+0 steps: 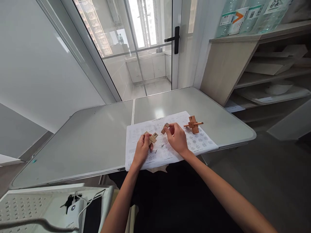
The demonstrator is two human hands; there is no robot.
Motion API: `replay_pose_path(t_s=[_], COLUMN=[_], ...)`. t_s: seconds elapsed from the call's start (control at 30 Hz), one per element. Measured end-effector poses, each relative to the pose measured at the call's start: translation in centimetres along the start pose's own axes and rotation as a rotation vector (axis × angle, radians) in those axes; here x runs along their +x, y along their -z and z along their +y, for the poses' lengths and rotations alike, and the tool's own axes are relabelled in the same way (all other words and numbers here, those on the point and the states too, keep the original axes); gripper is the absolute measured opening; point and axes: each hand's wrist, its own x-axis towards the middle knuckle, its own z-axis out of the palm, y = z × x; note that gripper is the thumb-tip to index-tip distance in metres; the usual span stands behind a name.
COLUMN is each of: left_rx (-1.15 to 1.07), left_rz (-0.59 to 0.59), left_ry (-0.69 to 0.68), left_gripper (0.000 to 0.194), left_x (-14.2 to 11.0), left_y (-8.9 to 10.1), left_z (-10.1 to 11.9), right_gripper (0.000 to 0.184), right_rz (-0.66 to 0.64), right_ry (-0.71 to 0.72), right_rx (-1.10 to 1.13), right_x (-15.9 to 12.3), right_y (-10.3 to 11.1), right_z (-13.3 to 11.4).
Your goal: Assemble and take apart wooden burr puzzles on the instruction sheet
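Well left of the left hand (141,147) and nearer the body, a white basket (24,204) holds a white device (73,212) with a cable. That hand pinches pale wooden pieces (152,139), one bearing a dark mark, over a printed sheet (167,153). Just right of it, the right hand (178,139) pinches a small wooden block (166,128) between thumb and fingers. To that hand's right, a reddish-brown wooden assembly (193,124) rests near the sheet's right edge.

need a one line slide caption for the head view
Over printed paper, the left hand holds light wooden pieces and the right hand another wooden part, near a darker wooden assembly.
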Motion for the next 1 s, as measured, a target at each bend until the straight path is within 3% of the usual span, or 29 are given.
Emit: replay_pose_path(t_s=[0.2,0.4,0.83,1.0], left_rx=[0.01,0.015,0.03,-0.009], left_rz=[-0.082,-0.148,-0.144,-0.129], left_ry=[-0.016,-0.016,-0.074,-0.07], left_gripper=[0.049,0.04,0.043,0.04], left_x=[-0.5,-0.8,-0.6,-0.5], left_y=[-0.1,0.0,0.2,0.1], left_z=[0.8,0.9,0.1,0.2], right_gripper=[0.033,0.023,0.022,0.025], right_rz=[-0.156,-0.207,-0.244,-0.193], right_ry=[-0.097,-0.105,-0.038,-0.026], right_rx=[0.041,-0.072,-0.201,-0.058], right_x=[0.6,0.6,0.4,0.4], right_y=[-0.6,-0.9,-1.7,-1.4], right_z=[1.1,0.4,1.1,0.9])
